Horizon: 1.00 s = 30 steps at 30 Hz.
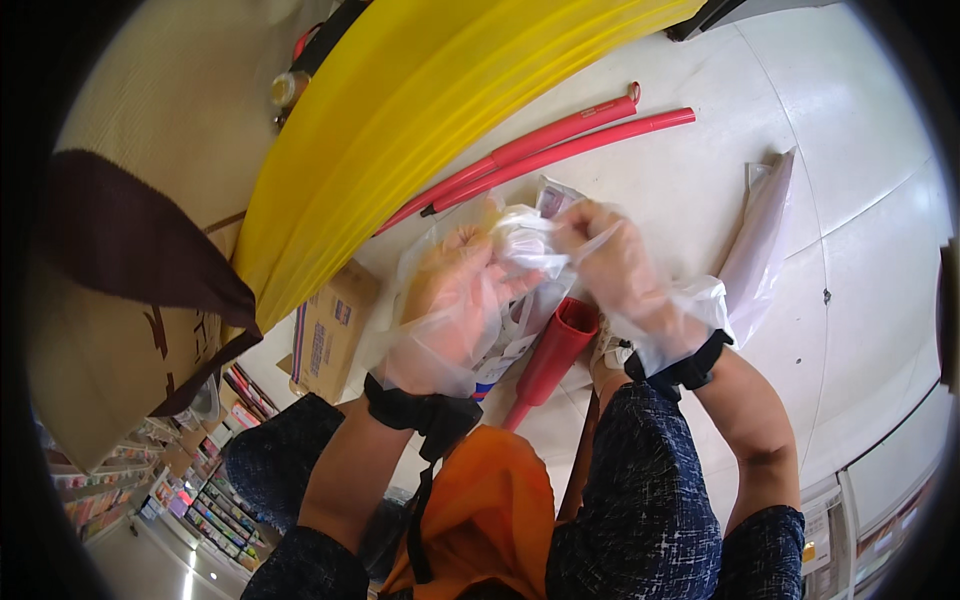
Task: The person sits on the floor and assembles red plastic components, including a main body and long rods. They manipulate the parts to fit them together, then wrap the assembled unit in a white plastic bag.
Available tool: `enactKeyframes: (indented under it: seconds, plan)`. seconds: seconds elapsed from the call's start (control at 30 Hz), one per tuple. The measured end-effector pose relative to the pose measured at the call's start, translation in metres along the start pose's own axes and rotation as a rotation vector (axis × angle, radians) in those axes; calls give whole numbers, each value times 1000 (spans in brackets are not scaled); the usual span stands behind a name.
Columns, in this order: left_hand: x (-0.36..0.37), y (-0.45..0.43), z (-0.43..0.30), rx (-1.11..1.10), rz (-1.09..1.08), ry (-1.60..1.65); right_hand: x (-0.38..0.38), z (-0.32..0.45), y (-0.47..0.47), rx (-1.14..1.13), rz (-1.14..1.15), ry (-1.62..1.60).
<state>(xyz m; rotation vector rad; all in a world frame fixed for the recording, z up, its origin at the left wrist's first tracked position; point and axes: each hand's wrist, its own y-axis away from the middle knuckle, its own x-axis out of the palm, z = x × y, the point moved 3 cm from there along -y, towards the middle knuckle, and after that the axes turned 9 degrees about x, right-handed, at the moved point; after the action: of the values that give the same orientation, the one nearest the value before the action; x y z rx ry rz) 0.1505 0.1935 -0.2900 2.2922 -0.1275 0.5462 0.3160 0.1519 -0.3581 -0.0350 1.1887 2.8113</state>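
My left hand, in a clear plastic glove, grips one side of a crumpled piece of translucent plastic. The fingers of my right hand, gloved alike, pinch its other side; motion blurs both. Black bands circle both wrists. Below the hands stands a red flared tube, its open end up, beside a plastic packet with printing. Beyond them two red poles lie side by side on the floor. A small clear packet shows just behind the plastic.
A large yellow pleated sheet arches over the upper left. Cardboard boxes stand at the left, near a dark brown cloth. A long plastic-wrapped item lies on the tiled floor at the right. Stocked shelves show at the lower left.
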Motion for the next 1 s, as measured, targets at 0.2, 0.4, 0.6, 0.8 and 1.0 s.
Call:
enactKeyframes:
  seconds: [0.2, 0.4, 0.6, 0.8, 1.0]
  plan:
    - [4, -4, -4, 271, -65, -305, 25, 31, 13, -232, 7, 167]
    - [-35, 5, -17, 414, -345, -571, 19, 36, -30, -670, -84, 340]
    - [-93, 26, -8, 508, -314, -704, 6, 23, -133, -1135, -387, 1041]
    - [-94, 44, -23, 408, -308, -764, 16, 8, -118, -697, -184, 1482]
    - [-96, 63, -42, 478, -240, -757, -25, -16, -94, -400, 22, 1417]
